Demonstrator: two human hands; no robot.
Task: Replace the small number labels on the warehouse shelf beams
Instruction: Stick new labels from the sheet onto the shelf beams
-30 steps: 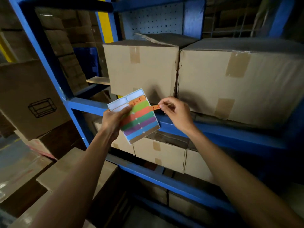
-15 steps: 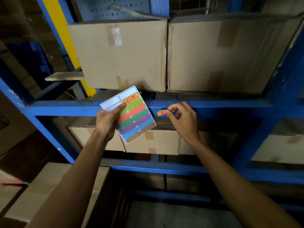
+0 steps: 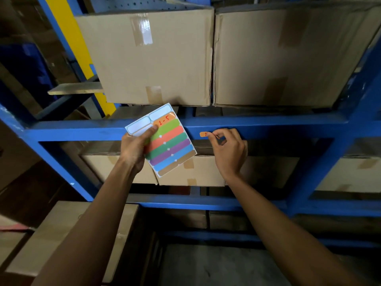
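Right hand (image 3: pixel 227 150) pinches a small orange paper label (image 3: pixel 204 134) against the blue steel shelf beam (image 3: pixel 268 125); left hand (image 3: pixel 135 148) grips the striped sticker sheet (image 3: pixel 168 143); pressing flat likely comes next.

Sitting on a blue rack (image 3: pixel 268 125) in dim light: big brown boxes (image 3: pixel 148 56), yellow post (image 3: pixel 68 38) behind, grey floor (image 3: pixel 216 265) below.

Right hand (image 3: pixel 228 151) has carried the orange label (image 3: pixel 204 134) off the sheet, now against the blue beam (image 3: pixel 268 125).
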